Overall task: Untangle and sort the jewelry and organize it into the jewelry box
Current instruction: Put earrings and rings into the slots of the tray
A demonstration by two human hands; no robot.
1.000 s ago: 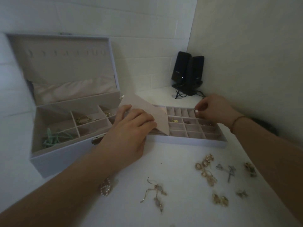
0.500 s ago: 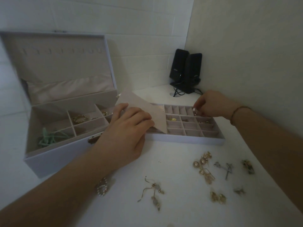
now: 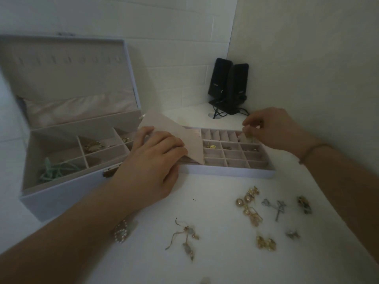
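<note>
Right hand [image 3: 270, 128] pinches small pale piece [image 3: 245, 138] over tray [image 3: 225, 173].
Risk: piece drops into wrong cell; left hand [image 3: 151, 160] pressing flap [image 3: 174, 132] slips.

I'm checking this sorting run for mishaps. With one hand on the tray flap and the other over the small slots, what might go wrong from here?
1. The left forearm lies right beside the pearl piece on the table; drawing the arm back may sweep it off.
2. The right hand pinches something small above the narrow slots of the tray; it may drop into the wrong slot.
3. The left hand rests on the flap; if it lets go, the flap may fall over the cells.
</note>
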